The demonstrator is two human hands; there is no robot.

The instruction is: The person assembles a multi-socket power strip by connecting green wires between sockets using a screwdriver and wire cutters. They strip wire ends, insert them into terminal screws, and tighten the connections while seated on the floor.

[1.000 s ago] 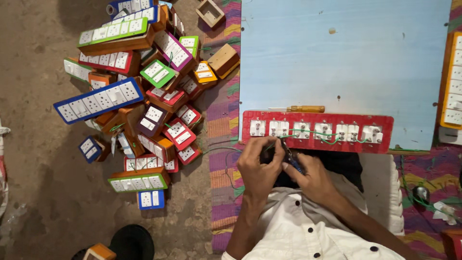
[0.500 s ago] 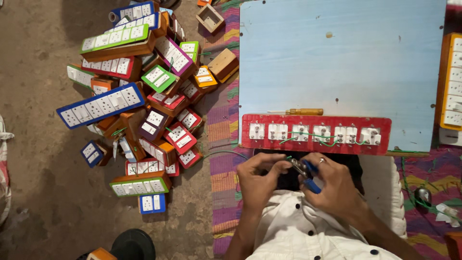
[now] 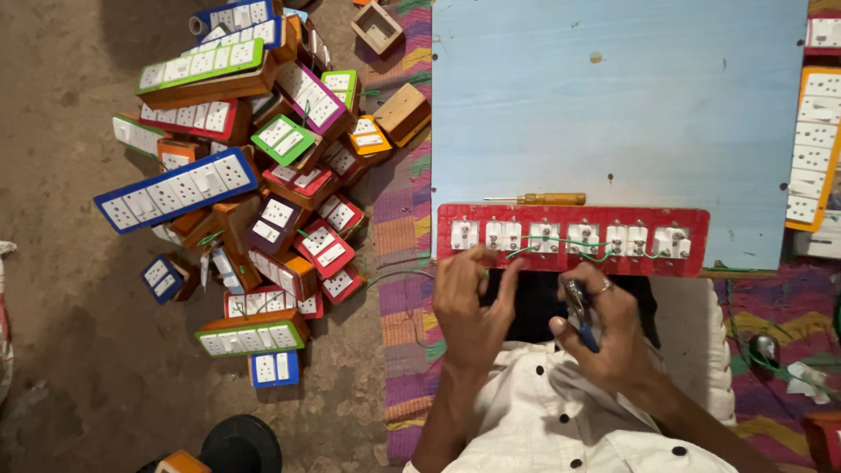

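A long red panel (image 3: 574, 219) with several white switch and socket backs wired in green lies at the near edge of a light blue board (image 3: 613, 96). My left hand (image 3: 469, 302) is just below the panel's left end, fingers apart, fingertips close to the first white module and a green wire. My right hand (image 3: 604, 328) is below the panel's middle and grips blue-handled pliers (image 3: 580, 311). A yellow-handled screwdriver (image 3: 539, 199) lies on the board just behind the panel.
A heap of coloured switch boxes (image 3: 263, 184) covers the floor at left. An orange panel (image 3: 810, 149) lies at the board's right edge. A striped mat (image 3: 403, 228) lies under the board. A black round object (image 3: 241, 442) sits at lower left.
My hands, joined at first over the pliers, have parted. The left hand has risen toward the panel's left end, and the right hand has moved right with the pliers.
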